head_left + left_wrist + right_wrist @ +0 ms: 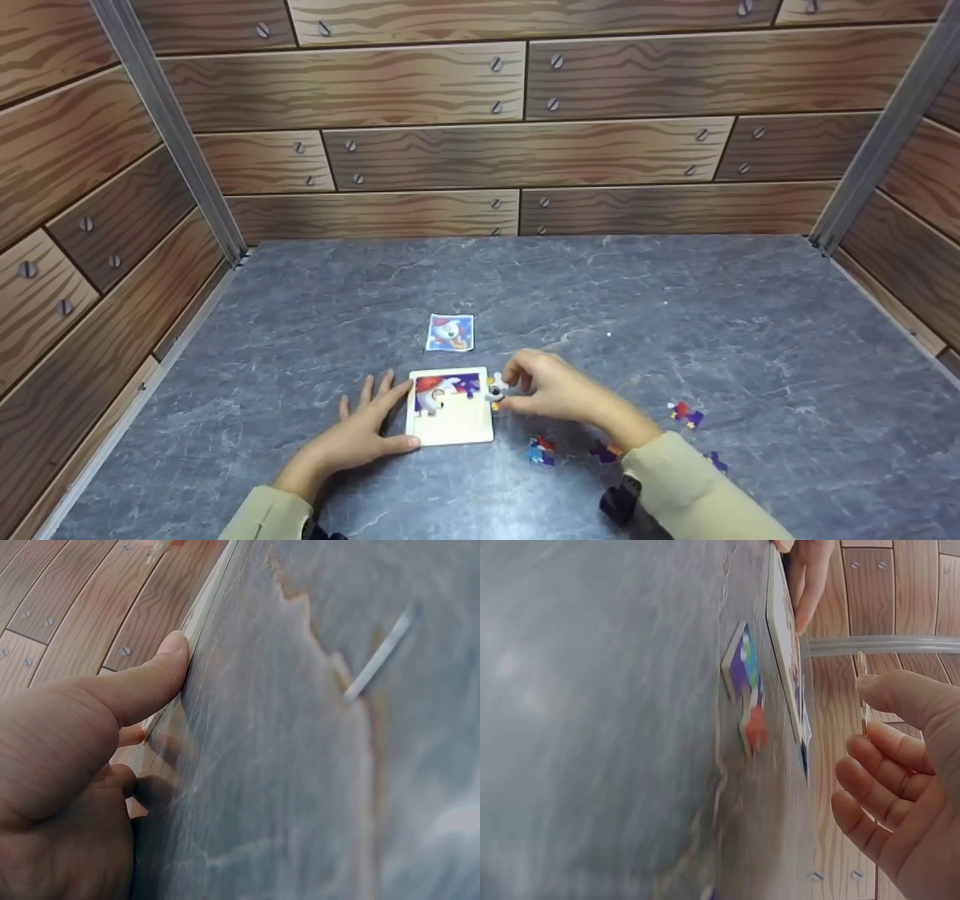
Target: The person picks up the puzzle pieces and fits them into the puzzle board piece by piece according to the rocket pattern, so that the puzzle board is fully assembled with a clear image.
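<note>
Puzzle job on the bench (pixel 337 300). Left hand (pixel 364 435) isn't grasping: fingers spread, thumb and index finger against the left edge of the tray (pixel 450 429). Right hand (pixel 551 386) has a white-and-dark puzzle piece (pixel 496 391) pinched between thumb and fingers at the tray's right edge; from the right wrist it shows edge-on and lifted off the bench. Tray has its upper left and top right filled, bare backing below and on the right. Reference card (pixel 450 332) lies just beyond the tray. Step in hand looks like fitting that piece. To do it well, I'd check its print against the card first, then turn it in the fingers until the white lines up with the white of the filled part. Bring it in level, right above the gap, tabs over notches, and press flat with a fingertip; don't force it, a wrong angle would likely jam or pop up the neighbours. Left hand should just brace the tray, thumb clear of the bare area. Watch the right forearm: the dark loose piece (pixel 602 451) is close by it and could get swept. Blue-red loose piece (pixel 541 451) sits nearer the tray, easy reach.
</note>
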The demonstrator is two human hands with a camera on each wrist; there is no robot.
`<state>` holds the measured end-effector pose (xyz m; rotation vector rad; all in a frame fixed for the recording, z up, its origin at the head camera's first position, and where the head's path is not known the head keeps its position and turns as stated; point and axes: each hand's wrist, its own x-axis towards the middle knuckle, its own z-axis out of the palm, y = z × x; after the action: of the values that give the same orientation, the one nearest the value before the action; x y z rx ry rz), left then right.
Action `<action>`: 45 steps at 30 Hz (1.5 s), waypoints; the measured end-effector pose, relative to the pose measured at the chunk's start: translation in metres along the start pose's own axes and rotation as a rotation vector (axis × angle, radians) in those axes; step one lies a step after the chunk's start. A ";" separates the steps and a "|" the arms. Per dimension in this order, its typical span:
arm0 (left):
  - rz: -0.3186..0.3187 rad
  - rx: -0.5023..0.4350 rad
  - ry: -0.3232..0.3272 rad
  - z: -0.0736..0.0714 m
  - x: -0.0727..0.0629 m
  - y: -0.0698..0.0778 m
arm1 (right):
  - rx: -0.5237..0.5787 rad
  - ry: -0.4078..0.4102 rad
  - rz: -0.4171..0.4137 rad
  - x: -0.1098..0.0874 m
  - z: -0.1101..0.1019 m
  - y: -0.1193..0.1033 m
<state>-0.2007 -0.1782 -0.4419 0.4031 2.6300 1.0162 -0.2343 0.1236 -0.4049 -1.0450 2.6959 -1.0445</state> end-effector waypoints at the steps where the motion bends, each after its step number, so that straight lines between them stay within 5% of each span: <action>1: -0.002 0.000 -0.002 0.000 0.000 0.000 | 0.003 -0.003 -0.003 0.002 0.002 -0.001; 17: 0.022 0.005 0.004 0.002 0.001 0.002 | 0.015 -0.030 -0.015 0.031 0.027 -0.010; 45: 0.049 -0.004 0.012 0.001 -0.001 0.000 | -0.062 -0.096 0.014 0.048 0.046 -0.016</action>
<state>-0.1992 -0.1776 -0.4427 0.4641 2.6405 1.0423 -0.2488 0.0588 -0.4225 -1.0561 2.6700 -0.8904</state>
